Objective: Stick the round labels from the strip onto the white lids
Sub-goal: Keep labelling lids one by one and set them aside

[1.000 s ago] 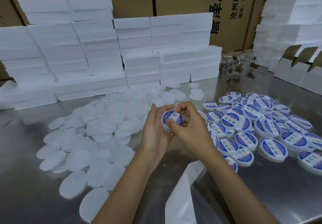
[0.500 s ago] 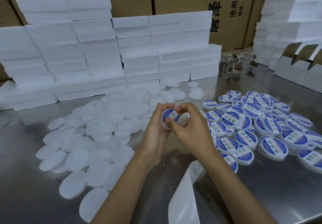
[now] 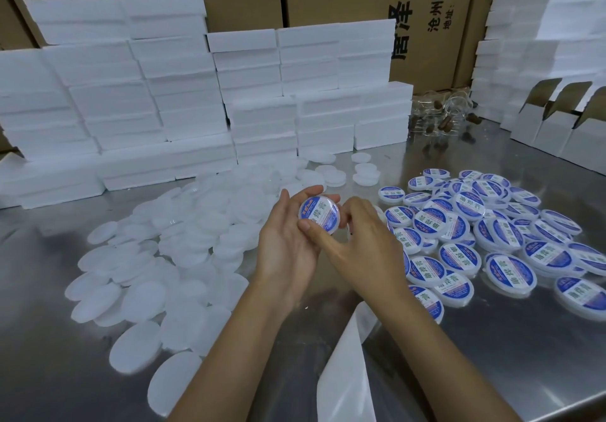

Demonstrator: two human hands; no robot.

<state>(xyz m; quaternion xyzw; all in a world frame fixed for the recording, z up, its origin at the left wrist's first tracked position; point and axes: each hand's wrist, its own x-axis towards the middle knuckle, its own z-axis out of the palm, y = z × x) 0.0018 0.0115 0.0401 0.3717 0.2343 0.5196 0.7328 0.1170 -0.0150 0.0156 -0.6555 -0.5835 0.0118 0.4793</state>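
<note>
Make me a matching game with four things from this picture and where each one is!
Things:
1. pile of plain white round lids
2. heap of lids with blue round labels
3. white foam blocks
4. white backing strip

Places:
A. stacked at the back of the table
B. on the table's right side
C. curling up under the right forearm
D. on the table's left side

Pairs: 1-D, 2-B, 3-A, 4-C

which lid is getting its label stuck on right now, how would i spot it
Start at the steel table, between the heap of plain white lids and the pile of labelled lids. It is the held lid, raised in the left hand, the right hand touching its edge. Every other lid lies on the table.
</note>
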